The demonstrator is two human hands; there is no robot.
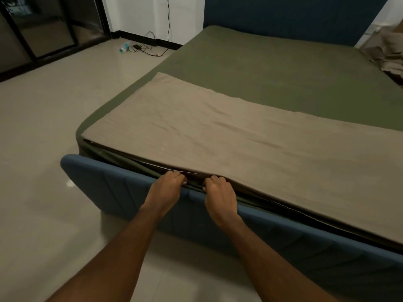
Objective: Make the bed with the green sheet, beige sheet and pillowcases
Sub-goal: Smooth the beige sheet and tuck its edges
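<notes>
Both hands sit close together at the near bed edge. The left hand point(166, 185) and right hand point(219, 192) have fingers curled over the hem of the beige sheet point(218, 131) and look to be gripping it, with fingertips tucked down into the gap. The grip is probably there because the folded hem layers meet at that edge, either to peel a layer up for spreading or to push it down for tucking; can't tell which. Just under and in front of the hands is the blue footboard point(122, 184), tight against the mattress side. It crowds the knuckles and leaves only a narrow slot to work in. Beyond the hands the beige sheet lies as a folded band across the foot end only, running off to the right of the right hand, lightly creased. The green sheet point(272, 68) is under it and past it, already flat over the rest of the bed, and a strip also shows below the hem by the hands. Far beyond is the dark blue headboard point(283, 16). Far right of the right hand is a rumpled beige fabric pile point(386, 51), possibly the pillowcases, unclear. Far left of the left hand there is bare floor point(54, 127), then cables point(148, 49), a small bottle point(123, 48) and a glass door point(43, 29), none blocking.
</notes>
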